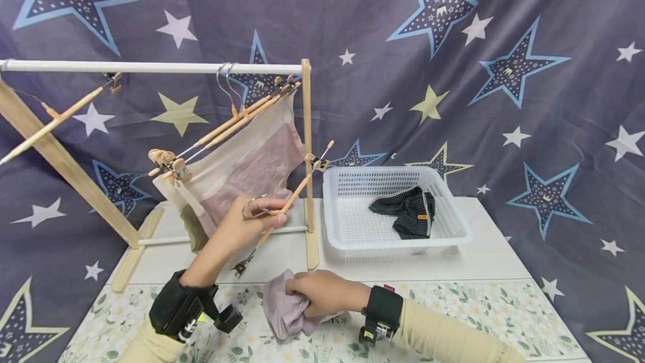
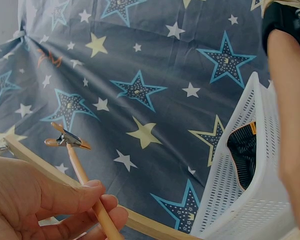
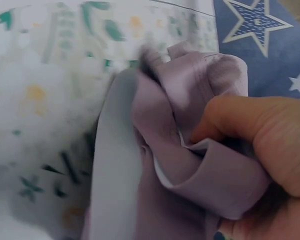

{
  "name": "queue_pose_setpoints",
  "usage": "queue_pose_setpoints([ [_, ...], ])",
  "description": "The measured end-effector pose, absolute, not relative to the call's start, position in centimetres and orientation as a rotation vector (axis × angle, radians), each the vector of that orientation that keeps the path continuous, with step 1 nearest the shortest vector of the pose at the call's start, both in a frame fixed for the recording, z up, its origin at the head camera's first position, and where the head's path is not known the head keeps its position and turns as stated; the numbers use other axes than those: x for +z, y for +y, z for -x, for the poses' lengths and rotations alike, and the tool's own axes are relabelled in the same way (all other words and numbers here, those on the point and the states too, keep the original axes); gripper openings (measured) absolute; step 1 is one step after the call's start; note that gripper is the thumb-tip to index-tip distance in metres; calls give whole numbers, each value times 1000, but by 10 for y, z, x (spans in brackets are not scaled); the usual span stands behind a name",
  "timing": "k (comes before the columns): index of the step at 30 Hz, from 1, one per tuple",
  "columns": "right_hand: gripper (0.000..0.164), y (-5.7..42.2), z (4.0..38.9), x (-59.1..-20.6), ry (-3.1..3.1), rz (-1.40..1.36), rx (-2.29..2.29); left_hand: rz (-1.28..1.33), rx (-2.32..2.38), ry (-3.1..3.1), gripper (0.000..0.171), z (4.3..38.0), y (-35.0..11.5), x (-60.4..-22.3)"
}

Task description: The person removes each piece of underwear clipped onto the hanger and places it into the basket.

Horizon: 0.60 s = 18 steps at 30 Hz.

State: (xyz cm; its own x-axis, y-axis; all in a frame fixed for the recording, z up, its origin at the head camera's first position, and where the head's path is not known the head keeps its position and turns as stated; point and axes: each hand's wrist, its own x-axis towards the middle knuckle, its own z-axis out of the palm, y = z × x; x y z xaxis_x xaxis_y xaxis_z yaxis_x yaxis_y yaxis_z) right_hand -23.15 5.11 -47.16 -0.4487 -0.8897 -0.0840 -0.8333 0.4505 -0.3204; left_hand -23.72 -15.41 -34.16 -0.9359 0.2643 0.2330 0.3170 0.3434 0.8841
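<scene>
My left hand (image 1: 241, 229) holds a wooden clip hanger (image 1: 298, 190) by its bar, above the table and in front of the rack. One metal clip (image 2: 69, 140) at its end shows in the left wrist view, with nothing in it. Low over the patterned cloth, my right hand (image 1: 327, 293) grips a bunched mauve garment (image 1: 280, 310). Folds of the garment (image 3: 185, 165) lie between thumb and fingers in the right wrist view; part of it is hidden by the hand. Its exact kind cannot be told.
A small wooden rack with a white rail (image 1: 161, 66) stands at the left. Two hangers there carry a cream and pink garment (image 1: 262, 156); another bare hanger (image 1: 55, 122) hangs further left. A white basket (image 1: 353, 242) holds a dark striped garment (image 1: 415, 212) at the right.
</scene>
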Motion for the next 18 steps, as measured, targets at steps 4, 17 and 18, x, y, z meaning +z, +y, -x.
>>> queue_pose_setpoints([
  [4,40,55,233,-450,2472,1548,-381,527,-1712,-2539,27,237,-154,-342],
  [17,39,82,238,-369,2617,1648,-531,542,-1690,-2507,26,238,-158,-346],
  [18,41,85,238,-363,2629,1662,-541,544,-1707,-2499,26,238,-158,-346],
])
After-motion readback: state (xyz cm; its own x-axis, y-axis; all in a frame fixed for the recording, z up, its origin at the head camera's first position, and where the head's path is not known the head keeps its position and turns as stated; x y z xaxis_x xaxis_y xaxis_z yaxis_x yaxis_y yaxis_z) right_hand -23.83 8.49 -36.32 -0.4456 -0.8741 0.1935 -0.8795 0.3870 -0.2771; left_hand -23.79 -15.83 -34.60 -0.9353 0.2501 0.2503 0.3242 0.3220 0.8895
